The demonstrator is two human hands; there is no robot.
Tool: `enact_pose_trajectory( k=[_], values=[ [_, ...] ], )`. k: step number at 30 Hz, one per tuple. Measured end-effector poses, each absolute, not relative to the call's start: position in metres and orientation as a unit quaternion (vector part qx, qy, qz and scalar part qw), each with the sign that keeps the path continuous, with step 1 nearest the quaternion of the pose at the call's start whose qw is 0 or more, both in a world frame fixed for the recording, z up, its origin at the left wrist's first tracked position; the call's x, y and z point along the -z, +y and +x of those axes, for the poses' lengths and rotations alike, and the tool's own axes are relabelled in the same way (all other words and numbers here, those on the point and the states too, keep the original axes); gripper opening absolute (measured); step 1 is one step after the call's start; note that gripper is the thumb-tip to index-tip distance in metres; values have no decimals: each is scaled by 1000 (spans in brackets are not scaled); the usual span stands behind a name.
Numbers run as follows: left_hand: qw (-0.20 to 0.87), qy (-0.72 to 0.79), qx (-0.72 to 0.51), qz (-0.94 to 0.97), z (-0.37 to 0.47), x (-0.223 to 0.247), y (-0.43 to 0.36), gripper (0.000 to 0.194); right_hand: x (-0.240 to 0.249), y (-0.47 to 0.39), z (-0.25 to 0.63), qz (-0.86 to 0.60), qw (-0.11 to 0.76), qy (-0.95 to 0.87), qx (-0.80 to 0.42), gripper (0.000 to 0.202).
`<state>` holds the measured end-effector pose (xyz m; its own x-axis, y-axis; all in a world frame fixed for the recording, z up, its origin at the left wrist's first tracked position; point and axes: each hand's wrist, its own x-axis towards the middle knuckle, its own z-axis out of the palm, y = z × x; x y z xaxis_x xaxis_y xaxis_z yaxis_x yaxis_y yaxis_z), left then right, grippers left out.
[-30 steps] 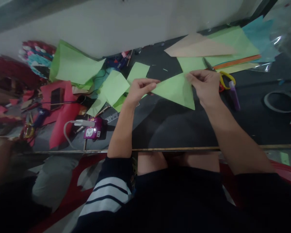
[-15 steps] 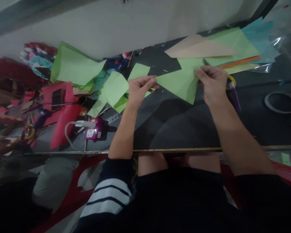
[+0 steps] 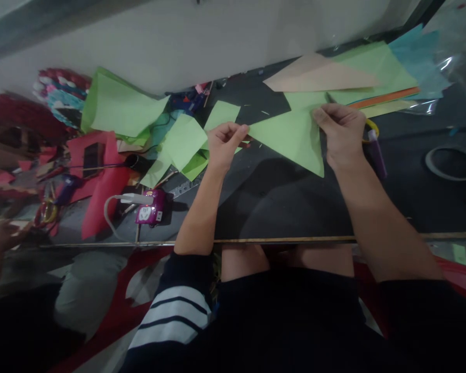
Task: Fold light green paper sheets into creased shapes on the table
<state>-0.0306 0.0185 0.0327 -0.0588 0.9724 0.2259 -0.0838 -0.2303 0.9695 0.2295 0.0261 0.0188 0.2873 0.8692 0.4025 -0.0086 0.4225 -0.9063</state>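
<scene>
A light green sheet of paper (image 3: 291, 137), roughly triangular as I see it, is stretched between my hands above the dark tabletop. My left hand (image 3: 227, 142) pinches its pointed left corner between thumb and fingers. On the other side, my right hand (image 3: 344, 127) grips the paper's upper right edge, thumb in front. The sheet's lower corner hangs down to the left of my right wrist. Behind that wrist are yellow-handled scissors (image 3: 372, 129), partly hidden, and a purple stick-shaped object (image 3: 378, 155). More green paper pieces (image 3: 184, 140) lie just left of my left hand.
Stacked coloured paper (image 3: 388, 67) lies at the back right, near a tape roll (image 3: 452, 163). A purple plug adapter (image 3: 151, 207) with a white cable sits front left. Red paper (image 3: 101, 191) and a glue gun (image 3: 66, 189) lie farther left, beside another person's hand (image 3: 2, 235).
The green sheet has turned slightly, so its lower corner now hangs lower and farther right. My left hand has shifted a little; my right hand stays nearly in place.
</scene>
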Motion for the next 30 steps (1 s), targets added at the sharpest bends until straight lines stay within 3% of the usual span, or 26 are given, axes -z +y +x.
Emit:
enact_pose_trajectory(
  k=[7,10,17,23,30],
  values=[
    [549,404,-551,481,-11,-24,16,29,-16,27,228,-444,667,-499,-330,33],
    [541,418,-574,452,-8,-26,14,36,-16,28,229,-444,663,-501,-336,34],
    [506,455,-598,424,-12,-31,15,30,-18,27,228,-451,663,-503,-323,32],
    [511,457,-609,399,-17,-30,20,13,-18,27,227,-465,666,-501,-299,24],
    [522,446,-607,399,-23,-26,25,11,-17,29,229,-454,662,-500,-324,29]
  ],
)
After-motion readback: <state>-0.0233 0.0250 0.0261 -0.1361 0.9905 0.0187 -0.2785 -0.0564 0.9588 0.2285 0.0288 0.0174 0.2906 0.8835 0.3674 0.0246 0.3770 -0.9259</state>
